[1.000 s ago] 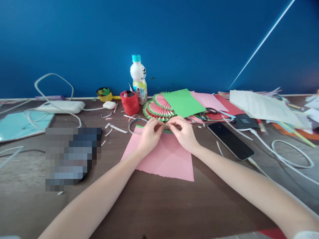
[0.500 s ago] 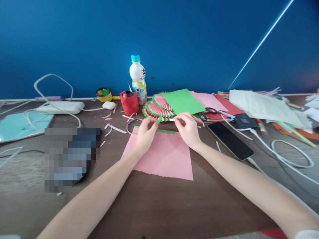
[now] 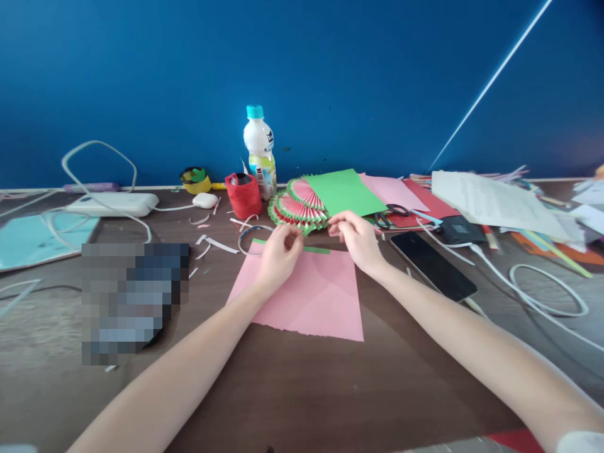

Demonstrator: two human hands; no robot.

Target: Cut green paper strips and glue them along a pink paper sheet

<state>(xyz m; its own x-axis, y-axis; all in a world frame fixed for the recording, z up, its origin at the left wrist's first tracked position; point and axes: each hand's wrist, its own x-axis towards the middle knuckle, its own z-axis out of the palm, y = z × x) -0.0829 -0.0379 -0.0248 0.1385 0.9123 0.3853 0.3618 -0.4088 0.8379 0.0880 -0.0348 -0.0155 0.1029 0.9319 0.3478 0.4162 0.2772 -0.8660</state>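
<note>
Sheet of pink paper (image 3: 311, 299) flat on tabletop (image 3: 302, 396), near edge ragged; green strip (image 3: 318, 250) along its far edge. Left hand (image 3: 282, 255) above the sheet's far-left part, fingertips close together; right hand (image 3: 357, 244) at its far-right corner, fingers loosely curled. Cannot tell whether either grip has anything in it; the fingers would hide a small piece. Risks, as judged: a brushing wrist could skew the sheet, nothing visible weighting it down. Pleated fan (image 3: 297, 212) lies just beyond the far edge; knuckles pushed forward might crush its folds. Ring (image 3: 240, 238) at the far-left corner could snag the left hand. White scraps (image 3: 221, 245), left of the sheet, could scatter if brushed.
</note>
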